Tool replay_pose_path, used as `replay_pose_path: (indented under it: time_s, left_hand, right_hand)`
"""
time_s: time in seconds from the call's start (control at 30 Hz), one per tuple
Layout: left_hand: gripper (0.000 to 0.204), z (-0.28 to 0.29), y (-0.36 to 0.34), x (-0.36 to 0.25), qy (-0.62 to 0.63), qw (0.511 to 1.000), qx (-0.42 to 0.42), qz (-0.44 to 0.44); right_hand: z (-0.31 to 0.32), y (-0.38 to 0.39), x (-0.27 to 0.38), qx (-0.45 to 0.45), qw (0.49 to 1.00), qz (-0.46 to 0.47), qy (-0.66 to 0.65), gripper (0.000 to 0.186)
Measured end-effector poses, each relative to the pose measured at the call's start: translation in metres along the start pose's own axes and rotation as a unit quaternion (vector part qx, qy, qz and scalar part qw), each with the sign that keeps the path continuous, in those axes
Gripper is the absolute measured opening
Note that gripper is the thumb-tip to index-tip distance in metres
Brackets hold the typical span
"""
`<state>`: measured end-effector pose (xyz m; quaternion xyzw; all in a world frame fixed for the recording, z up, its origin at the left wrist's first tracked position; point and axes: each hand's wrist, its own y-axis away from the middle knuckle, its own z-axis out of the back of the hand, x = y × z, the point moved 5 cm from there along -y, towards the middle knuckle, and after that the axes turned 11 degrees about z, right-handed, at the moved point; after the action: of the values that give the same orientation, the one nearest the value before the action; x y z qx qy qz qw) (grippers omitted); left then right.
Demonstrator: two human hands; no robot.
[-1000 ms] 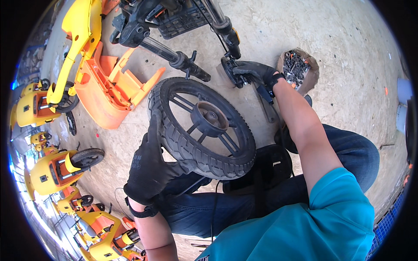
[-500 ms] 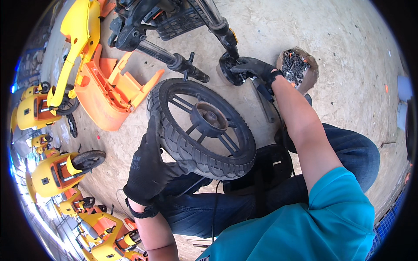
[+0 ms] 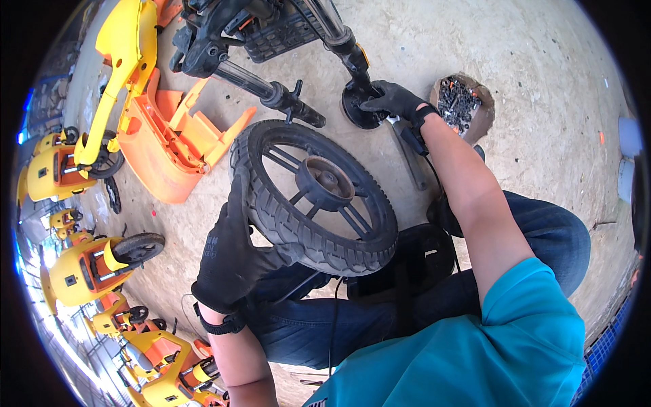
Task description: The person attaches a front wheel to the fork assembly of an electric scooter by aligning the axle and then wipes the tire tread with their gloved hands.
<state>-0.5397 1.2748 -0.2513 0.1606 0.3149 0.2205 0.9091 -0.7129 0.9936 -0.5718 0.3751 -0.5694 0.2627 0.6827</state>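
A black spoked wheel [image 3: 271, 220] with a knobbly tyre leans tilted in front of me, its round hub drum facing up. My left hand [image 3: 234, 254], in a dark glove, grips the tyre at its near left side, thumb along the tread. At the lower end of the right leg of a front fork [image 3: 344, 47], a round black brake plate [image 3: 355, 108] is held by my gloved right hand [image 3: 399, 102]. The hand's fingertips are partly hidden against the plate. The other fork leg [image 3: 285, 102] ends just beyond the wheel's far rim.
Orange body panels [image 3: 159, 152] and a yellow panel [image 3: 119, 61] lie on the left. A torn box of small hardware [image 3: 461, 102] sits right of my right hand. A long metal tool [image 3: 409, 159] lies beside my right forearm. Several yellow scooters [image 3: 85, 271] stand at far left.
The brake plate has turned slightly and now faces more upward, with my right hand shifted a little. The wheel has moved very slightly in my left hand's grip.
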Motion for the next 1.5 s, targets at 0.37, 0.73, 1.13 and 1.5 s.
replay_pose_path:
  time_s: [0.37, 0.73, 1.13, 1.5]
  left_hand:
    - [0.115, -0.002, 0.000, 0.004, 0.042, 0.998, 0.013, 0.034]
    - [0.112, -0.001, 0.004, 0.000, -0.002, 0.999, 0.010, 0.033]
    - [0.111, -0.005, 0.006, 0.003, 0.005, 1.000, 0.003, 0.003]
    - [0.112, -0.007, 0.009, 0.011, 0.036, 0.998, 0.036, 0.048]
  right_hand:
    - [0.003, -0.004, -0.002, -0.003, 0.999, 0.004, 0.052, 0.063]
    - [0.009, 0.005, -0.008, -0.042, 0.982, -0.007, 0.183, 0.079]
    - [0.019, 0.009, 0.075, 0.003, 0.955, 0.016, 0.296, 0.039]
    - [-0.054, 0.043, 0.069, 0.205, 0.974, -0.039, 0.087, 0.023]
